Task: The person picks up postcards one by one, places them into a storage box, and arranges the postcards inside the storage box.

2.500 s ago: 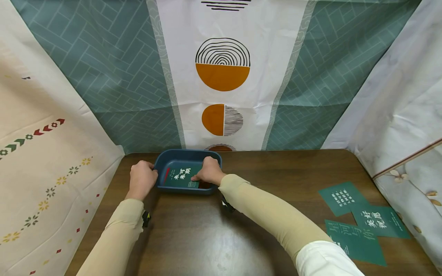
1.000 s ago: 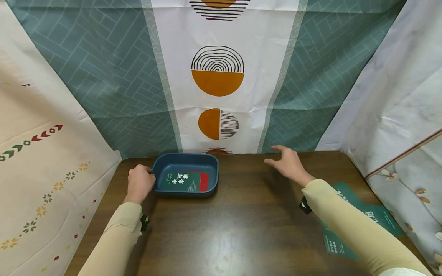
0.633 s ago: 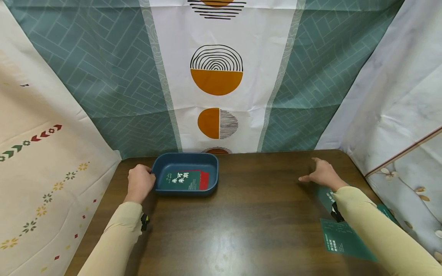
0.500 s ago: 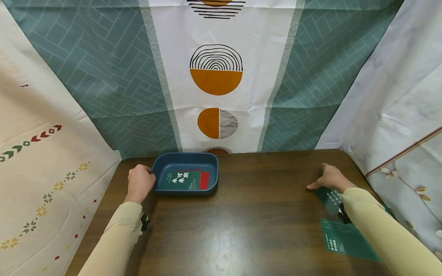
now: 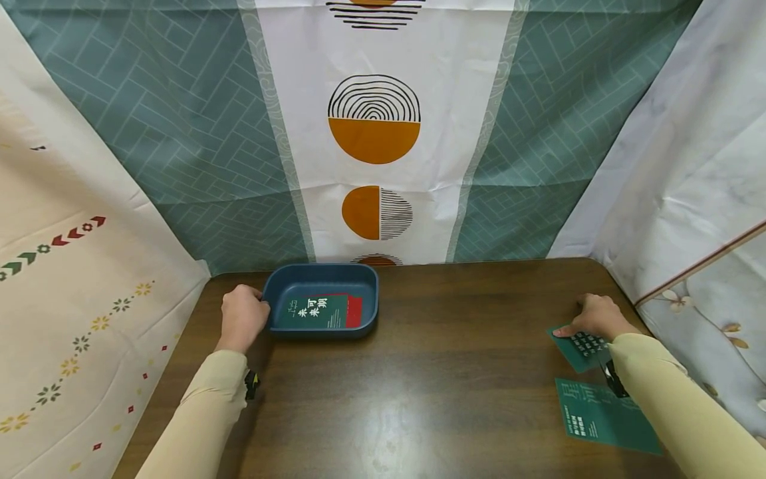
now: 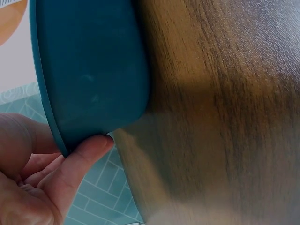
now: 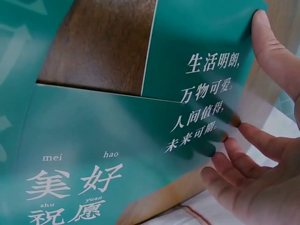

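Observation:
At the left my left hand (image 5: 244, 316) grips the side of a blue tray (image 5: 320, 267); the left wrist view shows thumb and fingers on either side of the tray's rim (image 6: 40, 79). A green card (image 5: 317, 313) with white lettering lies in the tray over a red one (image 5: 354, 311). My right hand (image 5: 601, 316) is over a green card (image 5: 577, 356) at the right. In the right wrist view, its thumb touches a corner of that card (image 7: 187, 42) and its other fingertips, spread apart, reach the printed lines.
Another green card (image 5: 604, 416) lies nearer the front right. A third card (image 7: 93, 126), with large white characters, overlaps the touched one; sleeve and hand hide it in the head view. Hanging cloths (image 5: 374, 213) stand behind and beside the brown table (image 5: 419, 372).
My right hand has left the tray, moved across to the right and come down onto a card. The left hand has kept its grip on the tray.

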Demonstrator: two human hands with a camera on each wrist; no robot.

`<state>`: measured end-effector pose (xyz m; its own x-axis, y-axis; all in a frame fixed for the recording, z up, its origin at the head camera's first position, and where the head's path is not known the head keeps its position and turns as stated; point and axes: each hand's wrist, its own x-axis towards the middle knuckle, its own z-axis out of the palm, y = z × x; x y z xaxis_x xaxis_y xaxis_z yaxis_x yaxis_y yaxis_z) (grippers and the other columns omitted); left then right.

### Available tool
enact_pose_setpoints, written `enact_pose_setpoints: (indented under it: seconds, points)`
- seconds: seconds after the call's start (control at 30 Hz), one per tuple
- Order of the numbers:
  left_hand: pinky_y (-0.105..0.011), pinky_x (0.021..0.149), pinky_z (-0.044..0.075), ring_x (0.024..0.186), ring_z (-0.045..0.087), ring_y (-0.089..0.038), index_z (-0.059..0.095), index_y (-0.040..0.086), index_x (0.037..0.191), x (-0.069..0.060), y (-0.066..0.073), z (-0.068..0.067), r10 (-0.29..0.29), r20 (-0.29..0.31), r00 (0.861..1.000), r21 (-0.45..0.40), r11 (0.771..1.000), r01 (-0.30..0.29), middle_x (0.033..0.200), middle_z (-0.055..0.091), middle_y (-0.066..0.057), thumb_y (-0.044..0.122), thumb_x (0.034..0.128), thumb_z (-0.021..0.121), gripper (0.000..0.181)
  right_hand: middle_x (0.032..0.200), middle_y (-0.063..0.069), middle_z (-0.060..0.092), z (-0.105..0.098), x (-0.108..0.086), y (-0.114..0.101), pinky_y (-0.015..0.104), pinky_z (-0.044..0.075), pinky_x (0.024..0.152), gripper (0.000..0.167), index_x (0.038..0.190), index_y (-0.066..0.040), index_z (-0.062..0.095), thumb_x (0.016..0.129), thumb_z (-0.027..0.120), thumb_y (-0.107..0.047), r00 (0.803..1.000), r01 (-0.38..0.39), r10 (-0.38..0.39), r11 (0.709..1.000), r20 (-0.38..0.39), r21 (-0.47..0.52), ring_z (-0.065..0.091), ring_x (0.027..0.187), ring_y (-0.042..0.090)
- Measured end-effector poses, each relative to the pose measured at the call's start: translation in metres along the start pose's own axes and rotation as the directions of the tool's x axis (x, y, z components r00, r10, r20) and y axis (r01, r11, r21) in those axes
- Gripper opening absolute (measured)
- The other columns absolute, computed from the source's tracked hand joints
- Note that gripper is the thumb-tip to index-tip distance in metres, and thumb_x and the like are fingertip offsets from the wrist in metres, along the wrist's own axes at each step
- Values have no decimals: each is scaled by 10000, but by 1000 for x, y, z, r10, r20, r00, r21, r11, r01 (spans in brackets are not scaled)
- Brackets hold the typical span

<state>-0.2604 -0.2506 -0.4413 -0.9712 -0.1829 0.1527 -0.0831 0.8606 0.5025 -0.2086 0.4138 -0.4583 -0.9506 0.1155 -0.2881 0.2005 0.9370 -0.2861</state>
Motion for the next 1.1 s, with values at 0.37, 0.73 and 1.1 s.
enact_pose_setpoints:
  seconds: [0.37, 0.73, 1.1]
  points:
    - [-523, 692, 532, 845, 642, -446, 703, -78, 968, 1, 1, 0, -9, 10, 1000, 4, 1000, 9, 963, 682, -276, 81, 812, 550, 269, 1194, 365, 503, 3, 5, -2, 576, 433, 837, 1037, 1218, 127, 476, 567, 780, -620, 1000, 11, -11, 999, 6, 50, 482, 1033, 514]
    - [-475, 640, 539, 774, 654, -381, 707, -71, 955, 1, -1, 1, -11, 12, 1000, -2, 1000, 11, 934, 689, -267, 82, 812, 549, 262, 1221, 400, 339, 19, 5, -25, 667, 357, 731, 1102, 1301, 69, 393, 626, 615, -773, 997, -58, 60, 998, -54, 29, 338, 1062, 584]
    - [-440, 613, 535, 740, 635, -335, 715, -59, 935, 0, -2, 2, -20, 20, 1000, -6, 1000, 20, 906, 699, -246, 101, 819, 546, 260, 1204, 448, 375, -5, -5, -16, 591, 425, 707, 1054, 1174, 140, 481, 595, 695, -715, 993, -119, 121, 990, -18, 73, 410, 993, 563]
